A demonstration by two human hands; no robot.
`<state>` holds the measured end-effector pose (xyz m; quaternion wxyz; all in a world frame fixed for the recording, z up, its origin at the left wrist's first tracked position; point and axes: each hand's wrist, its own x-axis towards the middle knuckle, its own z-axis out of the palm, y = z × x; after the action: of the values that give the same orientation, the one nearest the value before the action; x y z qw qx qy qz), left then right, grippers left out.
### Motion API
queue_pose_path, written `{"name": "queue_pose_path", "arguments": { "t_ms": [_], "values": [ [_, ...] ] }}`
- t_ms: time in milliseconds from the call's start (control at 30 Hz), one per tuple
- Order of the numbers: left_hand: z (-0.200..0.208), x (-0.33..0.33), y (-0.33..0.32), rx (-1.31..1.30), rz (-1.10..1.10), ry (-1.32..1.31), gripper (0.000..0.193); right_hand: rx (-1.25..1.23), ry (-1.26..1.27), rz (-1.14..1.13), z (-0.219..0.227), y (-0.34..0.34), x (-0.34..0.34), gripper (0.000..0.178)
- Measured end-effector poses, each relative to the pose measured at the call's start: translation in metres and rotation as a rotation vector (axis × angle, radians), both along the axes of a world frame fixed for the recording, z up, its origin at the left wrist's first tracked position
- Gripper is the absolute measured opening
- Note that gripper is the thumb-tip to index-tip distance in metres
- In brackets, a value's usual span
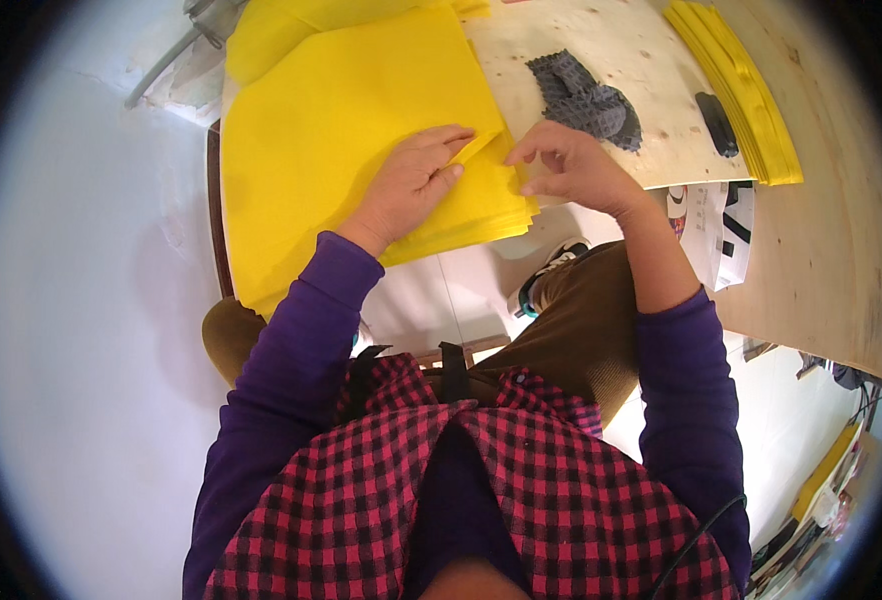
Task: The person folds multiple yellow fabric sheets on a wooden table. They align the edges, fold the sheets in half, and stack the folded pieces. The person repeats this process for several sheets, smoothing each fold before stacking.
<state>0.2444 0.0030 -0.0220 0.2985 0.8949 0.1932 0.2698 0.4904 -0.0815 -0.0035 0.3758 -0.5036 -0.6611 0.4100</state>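
A stack of thin yellow fabric sheets [321, 130] lies in front of me, its near edge hanging past the board. My left hand [413, 182] rests on the stack near its right side. Between its thumb and fingers it pinches a raised, folded edge of the top yellow sheet [477, 148]. Just to the right, my right hand [579, 170] hovers at the stack's right edge. Its thumb and forefinger are curved and apart, and nothing shows between them.
A crumpled dark grey cloth [586, 100] lies on the wooden board [651, 75] beyond my right hand. Farther right are a small black object [717, 125] and a folded yellow bundle [741, 95]. A white printed bag [706, 235] sits below the board's edge. At left stands a pale wall [101, 270].
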Motion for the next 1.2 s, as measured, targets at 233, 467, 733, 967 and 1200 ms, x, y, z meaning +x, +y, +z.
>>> {"name": "queue_pose_path", "arguments": {
  "t_ms": [233, 467, 733, 967, 1200],
  "values": [
    [0.001, -0.001, 0.002, -0.013, -0.012, 0.032, 0.036, -0.051, 0.161, 0.019, -0.016, 0.013, -0.012, 0.016],
    [0.003, -0.001, 0.002, -0.020, -0.036, 0.039, 0.038, -0.037, 0.127, 0.016, -0.017, 0.017, -0.008, 0.007],
    [0.003, -0.002, 0.002, -0.022, -0.042, 0.025, 0.039, -0.012, 0.107, 0.015, -0.015, 0.016, -0.009, 0.009],
    [0.001, -0.002, 0.002, -0.029, -0.040, 0.014, 0.039, -0.043, 0.099, 0.015, -0.015, 0.015, -0.009, 0.011],
    [-0.001, -0.002, 0.004, -0.017, -0.033, 0.023, 0.039, -0.103, 0.088, 0.021, -0.011, 0.015, -0.009, 0.011]
  ]
}}
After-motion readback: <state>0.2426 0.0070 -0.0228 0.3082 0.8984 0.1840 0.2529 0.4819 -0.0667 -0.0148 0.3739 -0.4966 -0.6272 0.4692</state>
